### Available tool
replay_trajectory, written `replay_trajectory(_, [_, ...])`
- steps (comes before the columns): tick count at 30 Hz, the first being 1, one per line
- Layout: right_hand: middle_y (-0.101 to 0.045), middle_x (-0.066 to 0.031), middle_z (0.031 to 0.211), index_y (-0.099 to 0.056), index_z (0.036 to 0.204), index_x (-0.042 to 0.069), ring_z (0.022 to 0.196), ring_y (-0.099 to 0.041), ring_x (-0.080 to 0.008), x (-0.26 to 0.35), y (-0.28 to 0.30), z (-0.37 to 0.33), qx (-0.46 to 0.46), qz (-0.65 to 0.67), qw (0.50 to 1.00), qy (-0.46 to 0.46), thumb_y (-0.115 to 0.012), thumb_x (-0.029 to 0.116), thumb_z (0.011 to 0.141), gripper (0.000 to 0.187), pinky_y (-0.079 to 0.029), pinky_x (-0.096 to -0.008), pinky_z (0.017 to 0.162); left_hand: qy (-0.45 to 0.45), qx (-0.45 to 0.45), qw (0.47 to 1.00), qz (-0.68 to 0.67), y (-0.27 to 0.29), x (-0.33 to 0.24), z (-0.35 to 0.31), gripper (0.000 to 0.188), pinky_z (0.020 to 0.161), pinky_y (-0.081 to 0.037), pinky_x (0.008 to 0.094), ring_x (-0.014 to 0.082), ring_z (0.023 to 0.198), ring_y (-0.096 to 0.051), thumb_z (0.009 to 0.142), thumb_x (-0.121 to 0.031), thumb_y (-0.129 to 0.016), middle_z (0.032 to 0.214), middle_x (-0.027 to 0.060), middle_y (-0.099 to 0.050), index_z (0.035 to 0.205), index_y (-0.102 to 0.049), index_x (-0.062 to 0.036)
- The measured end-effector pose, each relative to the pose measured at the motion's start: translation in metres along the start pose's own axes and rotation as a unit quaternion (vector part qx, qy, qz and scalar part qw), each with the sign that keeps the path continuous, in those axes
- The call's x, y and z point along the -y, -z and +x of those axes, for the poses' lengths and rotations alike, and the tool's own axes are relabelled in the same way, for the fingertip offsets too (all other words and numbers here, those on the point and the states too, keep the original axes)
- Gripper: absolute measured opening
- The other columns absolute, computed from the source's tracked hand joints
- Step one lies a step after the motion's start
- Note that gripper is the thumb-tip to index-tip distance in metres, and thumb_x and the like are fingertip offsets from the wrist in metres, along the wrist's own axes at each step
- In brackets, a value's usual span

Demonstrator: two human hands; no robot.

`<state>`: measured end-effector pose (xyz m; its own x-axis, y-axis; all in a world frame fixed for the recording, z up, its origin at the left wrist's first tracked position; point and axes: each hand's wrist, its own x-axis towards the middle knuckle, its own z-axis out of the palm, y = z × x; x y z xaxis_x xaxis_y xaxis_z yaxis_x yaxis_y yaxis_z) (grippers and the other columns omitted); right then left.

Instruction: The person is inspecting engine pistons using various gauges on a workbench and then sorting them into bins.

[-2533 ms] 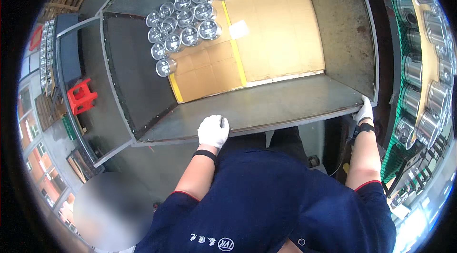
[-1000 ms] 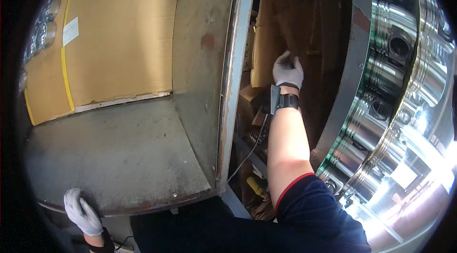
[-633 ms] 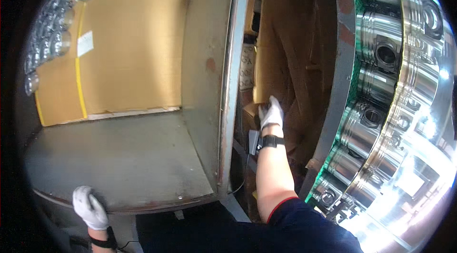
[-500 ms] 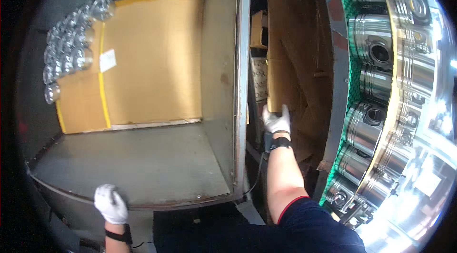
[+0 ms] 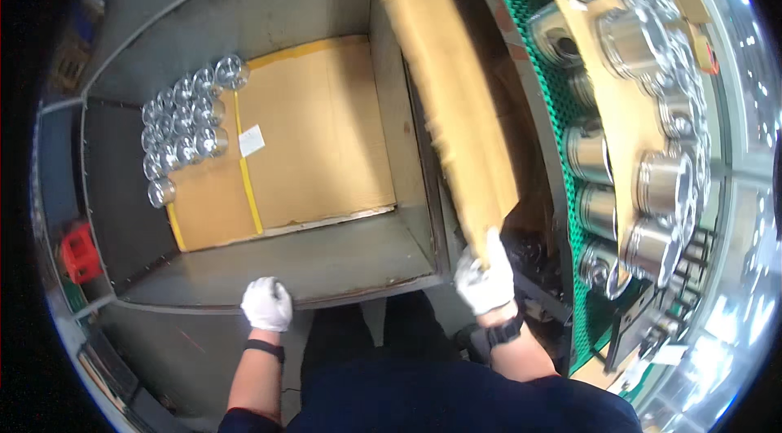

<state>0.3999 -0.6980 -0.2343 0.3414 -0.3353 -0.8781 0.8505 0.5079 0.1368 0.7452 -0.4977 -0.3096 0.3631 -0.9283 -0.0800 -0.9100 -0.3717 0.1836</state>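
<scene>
My right hand (image 5: pixel 486 274), in a white glove, grips the near end of a long brown cardboard sheet (image 5: pixel 456 107). The sheet stands tilted over the gap right of a grey metal bin (image 5: pixel 277 266), its far end blurred by motion. My left hand (image 5: pixel 267 303), also gloved in white, is closed at the bin's front rim, fingers curled over it. Inside the bin, a cardboard liner (image 5: pixel 314 140) with yellow strips covers the floor. Several shiny metal pistons (image 5: pixel 184 115) stand in rows at its far left, and a white paper slip (image 5: pixel 252 140) lies on the liner.
At the right, a rack lined with green mesh (image 5: pixel 562 107) holds several larger pistons (image 5: pixel 588 152), with a cardboard divider (image 5: pixel 615 131) between them. More brown cardboard lies in the gap beside the bin. A red plastic item (image 5: pixel 79 252) is beyond the bin's left side.
My right hand has lifted the cardboard sheet out of the gap and drawn it nearer. My left hand stays at the bin's rim. The view has shifted, showing more of the surroundings.
</scene>
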Motion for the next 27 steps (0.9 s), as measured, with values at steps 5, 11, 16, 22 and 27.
replay_trajectory(5, [-0.066,-0.0095,0.093,-0.057,0.117,0.007,0.068,-0.063,-0.0201,-0.061,0.074,-0.082,0.024,-0.308,0.951,0.031,-0.069,0.027,0.090,0.036,-0.050,-0.0286,0.053,0.027,0.063,0.998,0.013,0.006,-0.004,0.002,0.016,0.069,-0.051,0.0461,0.0343,0.075,-0.063,0.082,-0.023,-0.059,0.076,0.0133,-0.065,0.077,-0.064,-0.0098])
replay_trajectory(11, [-0.066,-0.0142,0.112,-0.054,0.128,0.001,0.093,-0.067,-0.0280,-0.091,0.199,-0.137,-0.010,-0.403,0.915,-0.025,-0.071,0.022,0.089,0.047,-0.056,-0.0376,0.071,0.241,0.190,0.835,-0.457,0.001,0.047,0.021,0.054,0.097,-0.047,0.0399,0.0304,0.115,-0.057,0.094,-0.049,-0.049,0.123,0.0171,-0.061,0.126,-0.055,-0.0056])
replay_trajectory(16, [-0.067,-0.0116,0.111,-0.057,0.126,0.004,0.089,-0.068,-0.0232,-0.138,0.229,-0.170,-0.108,-0.594,0.790,0.101,-0.068,0.037,0.090,0.050,-0.057,-0.0349,0.065,0.325,0.170,0.320,-0.874,0.119,0.077,0.044,0.068,0.105,-0.039,0.0513,0.0392,0.130,-0.042,0.094,-0.055,-0.048,0.143,0.0174,-0.041,0.137,-0.041,-0.0033])
replay_trajectory(22, [-0.068,-0.0120,0.107,-0.059,0.125,-0.001,0.090,-0.066,-0.0185,-0.198,0.228,-0.202,-0.056,-0.571,0.798,0.184,-0.068,0.036,0.090,0.052,-0.056,-0.0299,0.066,0.270,0.265,0.570,-0.730,0.103,0.125,0.038,0.068,0.100,-0.042,0.0506,0.0361,0.123,-0.047,0.091,-0.053,-0.054,0.139,0.0179,-0.044,0.139,-0.040,-0.0067])
replay_trajectory(27, [-0.069,-0.0101,0.106,-0.064,0.120,-0.001,0.090,-0.064,-0.0156,-0.254,0.263,-0.233,0.019,-0.613,0.768,0.187,-0.068,0.040,0.090,0.051,-0.051,-0.0267,0.077,0.190,0.309,0.516,-0.776,0.083,0.112,-0.004,0.063,0.106,-0.039,0.0518,0.0311,0.131,-0.045,0.096,-0.057,-0.040,0.144,0.0096,-0.047,0.143,-0.040,-0.0136])
